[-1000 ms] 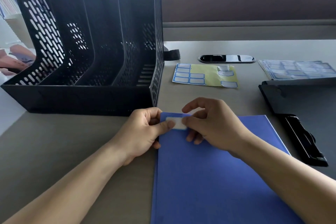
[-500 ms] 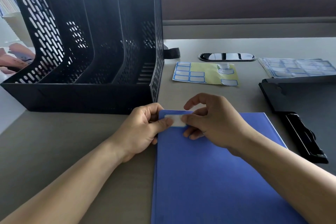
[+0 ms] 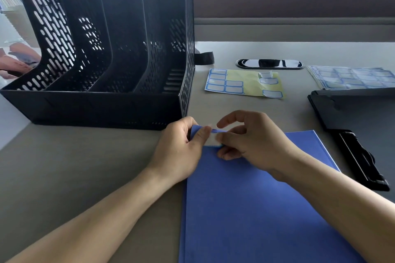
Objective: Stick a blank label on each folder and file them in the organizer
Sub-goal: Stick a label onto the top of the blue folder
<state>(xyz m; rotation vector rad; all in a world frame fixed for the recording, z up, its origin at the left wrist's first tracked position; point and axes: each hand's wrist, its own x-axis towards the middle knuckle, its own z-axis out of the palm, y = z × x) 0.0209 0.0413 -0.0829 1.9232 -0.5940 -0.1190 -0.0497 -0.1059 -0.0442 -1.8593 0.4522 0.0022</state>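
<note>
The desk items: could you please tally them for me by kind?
Folders: 2, the blue folder and the black folder
Organizers: 1, the black organizer
Label sheets: 2, the yellow sheet and the stack
Labels being stuck: 1, the label
Total: 6

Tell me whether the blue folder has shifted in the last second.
No. The blue folder sits unchanged beside the organizer; only the camera moved.

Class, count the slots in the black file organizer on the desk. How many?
4, side by side in the organizer, from leftmost through and to rightmost; none looks hidden.
</note>
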